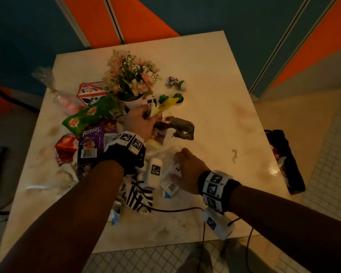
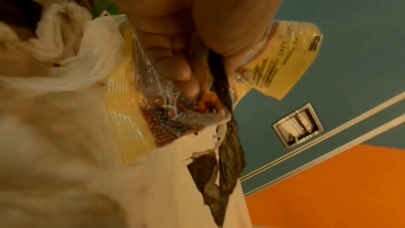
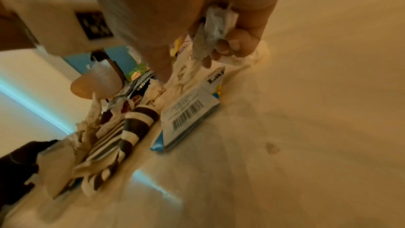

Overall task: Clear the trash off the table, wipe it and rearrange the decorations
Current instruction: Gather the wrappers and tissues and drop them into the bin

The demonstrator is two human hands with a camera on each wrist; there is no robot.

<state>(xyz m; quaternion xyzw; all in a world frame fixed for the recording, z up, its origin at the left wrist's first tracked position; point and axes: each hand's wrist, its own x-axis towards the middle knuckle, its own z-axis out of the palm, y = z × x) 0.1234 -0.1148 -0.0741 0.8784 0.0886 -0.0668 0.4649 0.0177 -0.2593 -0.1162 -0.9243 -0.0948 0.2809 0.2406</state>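
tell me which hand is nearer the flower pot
Left. The left hand, gripping a yellow wrapper, is right beside the flower pot; the right hand is well nearer the person.

Purple snack bag (image 1: 91, 142) reads "Tattoos"; white-blue packet (image 3: 192, 108) shows "La", rest hidden

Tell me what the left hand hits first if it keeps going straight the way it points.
Probably the flower pot: the left hand, gripping a yellow wrapper, points up the table at it. Depth is unclear.
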